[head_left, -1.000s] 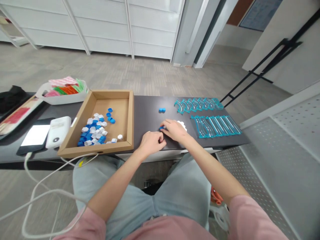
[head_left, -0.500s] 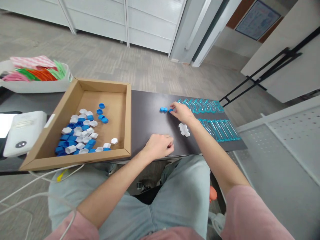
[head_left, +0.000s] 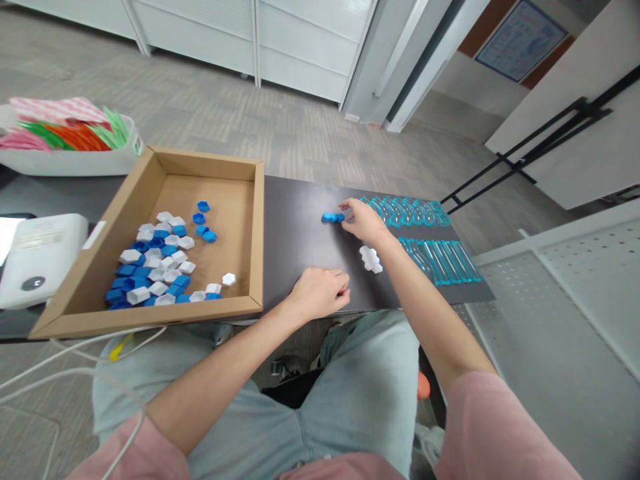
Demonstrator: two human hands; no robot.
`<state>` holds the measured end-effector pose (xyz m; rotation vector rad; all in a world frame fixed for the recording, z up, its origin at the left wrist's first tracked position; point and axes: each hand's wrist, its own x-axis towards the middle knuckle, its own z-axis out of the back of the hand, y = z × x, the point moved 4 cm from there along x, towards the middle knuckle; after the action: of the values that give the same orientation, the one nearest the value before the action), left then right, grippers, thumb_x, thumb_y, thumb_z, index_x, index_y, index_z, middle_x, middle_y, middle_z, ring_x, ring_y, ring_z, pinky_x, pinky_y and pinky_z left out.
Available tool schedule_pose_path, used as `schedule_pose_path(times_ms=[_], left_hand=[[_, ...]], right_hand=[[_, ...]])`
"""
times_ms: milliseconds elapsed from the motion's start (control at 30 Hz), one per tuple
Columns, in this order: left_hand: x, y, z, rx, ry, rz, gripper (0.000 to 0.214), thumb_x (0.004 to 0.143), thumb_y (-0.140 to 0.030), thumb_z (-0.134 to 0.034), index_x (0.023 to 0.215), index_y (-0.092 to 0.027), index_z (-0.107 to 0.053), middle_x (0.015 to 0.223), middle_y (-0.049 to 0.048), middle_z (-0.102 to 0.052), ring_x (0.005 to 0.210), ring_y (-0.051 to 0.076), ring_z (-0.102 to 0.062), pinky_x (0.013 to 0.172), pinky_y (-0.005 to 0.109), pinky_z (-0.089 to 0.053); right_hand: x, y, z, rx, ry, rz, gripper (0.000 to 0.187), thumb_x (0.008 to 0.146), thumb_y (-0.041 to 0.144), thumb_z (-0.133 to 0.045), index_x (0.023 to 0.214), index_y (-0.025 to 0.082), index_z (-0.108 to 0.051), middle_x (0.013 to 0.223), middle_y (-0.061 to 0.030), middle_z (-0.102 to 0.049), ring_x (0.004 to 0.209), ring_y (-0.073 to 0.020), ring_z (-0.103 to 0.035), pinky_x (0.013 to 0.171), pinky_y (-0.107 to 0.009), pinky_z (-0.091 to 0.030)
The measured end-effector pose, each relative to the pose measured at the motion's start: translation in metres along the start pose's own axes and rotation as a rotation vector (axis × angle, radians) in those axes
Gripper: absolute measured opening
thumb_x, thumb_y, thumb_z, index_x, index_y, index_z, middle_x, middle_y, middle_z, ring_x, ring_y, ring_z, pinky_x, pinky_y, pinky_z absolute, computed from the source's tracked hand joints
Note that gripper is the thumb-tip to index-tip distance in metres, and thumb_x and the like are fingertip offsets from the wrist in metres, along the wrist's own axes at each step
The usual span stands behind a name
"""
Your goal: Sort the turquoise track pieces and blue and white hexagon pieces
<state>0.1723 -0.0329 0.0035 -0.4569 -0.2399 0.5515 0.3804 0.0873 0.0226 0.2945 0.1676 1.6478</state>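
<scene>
A short row of blue hexagonal pieces (head_left: pixel 331 218) lies on the dark table (head_left: pixel 293 227). My right hand (head_left: pixel 364 221) is at the row's right end, thumb and index finger apart, with nothing seen between them. Whether the thumb touches the last piece I cannot tell. Nearer me, under the right wrist, sits a cluster of white hexagonal pieces (head_left: pixel 371 259) set edge to edge. My left hand (head_left: pixel 321 292) rests at the table's front edge, fingers curled in, with nothing seen in it.
Left of my hands, a cardboard tray (head_left: pixel 257 240) holds many loose blue and white hexagonal pieces (head_left: pixel 155 267). Clear teal-edged plastic pieces (head_left: pixel 440 261) lie in two rows at right. Farther left are a white device (head_left: pixel 43 260) and a white basket (head_left: pixel 70 163). White cables (head_left: pixel 75 373) cross lower left.
My right hand has set a blue piece against the others in the row, and its fingers have parted from it. My left hand has stayed in place.
</scene>
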Motion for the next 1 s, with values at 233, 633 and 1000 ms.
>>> schedule_pose_path(times_ms=[233, 633, 1000], left_hand=[[0.000, 0.001, -0.002, 0.003, 0.012, -0.001, 0.020, 0.106, -0.032, -0.065, 0.094, -0.023, -0.076, 0.095, 0.0067, -0.079, 0.081, 0.024, -0.074, 0.070, 0.036, -0.047], [0.000, 0.000, -0.002, -0.003, 0.007, 0.001, 0.019, 0.106, -0.032, -0.065, 0.092, -0.023, -0.075, 0.096, 0.0069, -0.080, 0.081, 0.025, -0.075, 0.069, 0.037, -0.045], [0.000, -0.001, 0.000, -0.009, -0.002, -0.003, 0.019, 0.107, -0.033, -0.065, 0.097, -0.022, -0.078, 0.099, 0.0084, -0.081, 0.085, 0.026, -0.077, 0.070, 0.038, -0.048]], right_hand=[[0.002, -0.001, -0.001, 0.022, 0.022, -0.049, 0.044, 0.092, 0.016, -0.075, 0.136, 0.017, -0.072, 0.123, -0.0117, -0.084, 0.104, -0.0247, -0.078, 0.097, -0.038, -0.059], [0.001, 0.002, 0.000, 0.050, 0.031, -0.058, 0.043, 0.092, 0.015, -0.077, 0.135, 0.020, -0.073, 0.124, -0.0096, -0.084, 0.092, -0.0207, -0.077, 0.091, -0.035, -0.059], [-0.004, 0.005, 0.010, 0.062, -0.023, -0.011, 0.049, 0.089, 0.026, -0.084, 0.136, 0.019, -0.071, 0.129, -0.0125, -0.079, 0.092, -0.0236, -0.075, 0.093, -0.040, -0.061]])
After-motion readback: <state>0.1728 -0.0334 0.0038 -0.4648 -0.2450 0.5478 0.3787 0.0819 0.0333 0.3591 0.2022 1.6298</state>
